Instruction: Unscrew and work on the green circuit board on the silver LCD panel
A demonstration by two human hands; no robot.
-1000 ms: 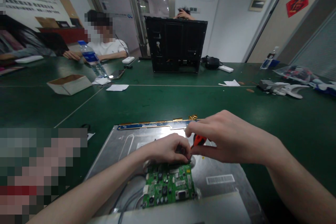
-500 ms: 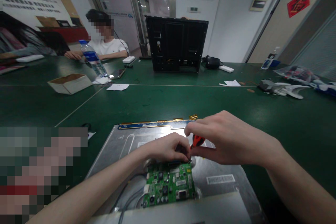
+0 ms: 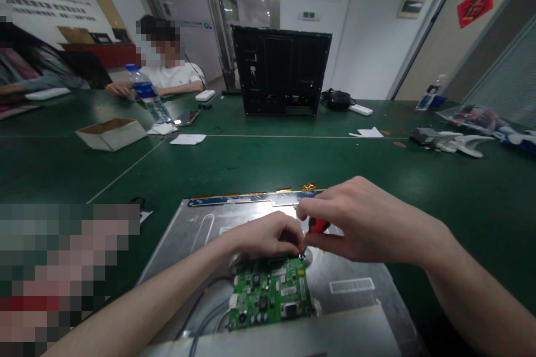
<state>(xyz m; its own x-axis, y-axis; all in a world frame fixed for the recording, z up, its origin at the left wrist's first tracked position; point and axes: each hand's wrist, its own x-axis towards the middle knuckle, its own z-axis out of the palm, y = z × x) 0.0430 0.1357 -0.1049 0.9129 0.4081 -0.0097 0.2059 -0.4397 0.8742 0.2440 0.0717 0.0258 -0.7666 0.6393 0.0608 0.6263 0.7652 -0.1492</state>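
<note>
While my right hand (image 3: 364, 218) grips a red-handled tool (image 3: 317, 225) above the far-right corner of the green rectangular circuit board (image 3: 272, 291), straight pressure should prevent slipping; whether my curled left hand (image 3: 271, 234) holds anything, I can't tell.

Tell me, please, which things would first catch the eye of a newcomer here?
The bright green circuit board would probably come first, lying on the silver metal panel. Near its far right corner, the right hand holds a red tool, with the left hand close beside it. Farther back, a large black casing stands upright on the green table.
</note>
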